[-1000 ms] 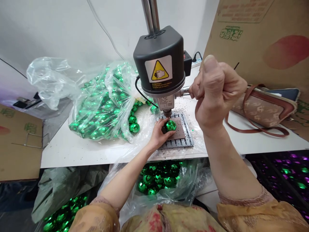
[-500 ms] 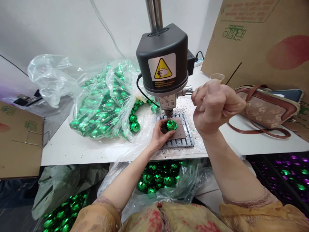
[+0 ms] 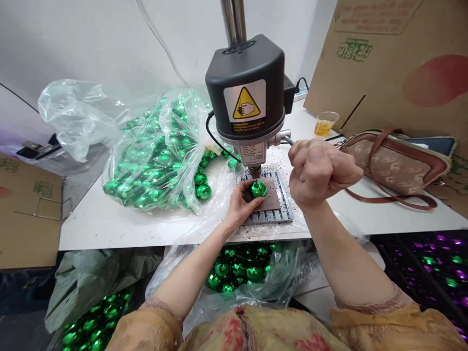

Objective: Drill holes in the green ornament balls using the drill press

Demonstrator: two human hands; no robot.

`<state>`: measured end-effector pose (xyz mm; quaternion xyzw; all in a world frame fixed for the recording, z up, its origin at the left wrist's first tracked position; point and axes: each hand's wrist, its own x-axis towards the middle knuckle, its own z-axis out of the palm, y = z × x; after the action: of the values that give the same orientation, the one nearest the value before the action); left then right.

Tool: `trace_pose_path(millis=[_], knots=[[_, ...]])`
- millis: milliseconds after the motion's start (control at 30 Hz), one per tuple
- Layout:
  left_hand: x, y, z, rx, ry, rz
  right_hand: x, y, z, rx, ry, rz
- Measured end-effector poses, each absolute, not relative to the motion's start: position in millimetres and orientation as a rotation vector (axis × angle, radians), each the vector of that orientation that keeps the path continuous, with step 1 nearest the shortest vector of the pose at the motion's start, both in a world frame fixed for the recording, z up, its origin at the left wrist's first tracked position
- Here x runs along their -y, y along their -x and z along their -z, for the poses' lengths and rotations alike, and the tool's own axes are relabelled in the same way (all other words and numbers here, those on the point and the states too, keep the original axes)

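Observation:
My left hand (image 3: pixel 242 202) pinches a shiny green faceted ball (image 3: pixel 259 188) between thumb and fingers. The ball rests on a brown board (image 3: pixel 272 199) lying on the slotted metal base (image 3: pixel 285 213) of a black bench drill press (image 3: pixel 246 97). Directly above the ball is the drill chuck (image 3: pixel 255 171), its bit reaching down to the ball's top. At the press's right side my right hand (image 3: pixel 320 170) is closed in a fist around the feed lever (image 3: pixel 288 140). Most of that lever is hidden inside the fist.
A clear plastic bag (image 3: pixel 153 161) of green balls lies on the left of the white table (image 3: pixel 109 224). More balls (image 3: pixel 237 268) sit in an open bag below the front edge. On the right are a cup (image 3: pixel 325 123), a handbag (image 3: pixel 398 161) and a carton (image 3: pixel 387 63). Dark shavings surround the base.
My right hand has come down with the feed lever, uncovering the cup behind it. My left hand stays on the green ball, and the view has shifted slightly.

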<state>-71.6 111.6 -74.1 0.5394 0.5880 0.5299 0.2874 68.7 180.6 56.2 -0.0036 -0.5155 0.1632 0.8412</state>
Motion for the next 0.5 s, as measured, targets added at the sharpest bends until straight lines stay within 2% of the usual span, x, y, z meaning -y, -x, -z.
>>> trace_pose_path(millis=[233, 500], knots=[[-111, 71, 71, -1.546, -1.411, -1.443, -178, -68, -50, 1.109, 0.021, -0.318], [-111, 66, 71, -1.548, -1.381, -1.473, -187, -65, -112, 1.115, 0.288, -0.498]])
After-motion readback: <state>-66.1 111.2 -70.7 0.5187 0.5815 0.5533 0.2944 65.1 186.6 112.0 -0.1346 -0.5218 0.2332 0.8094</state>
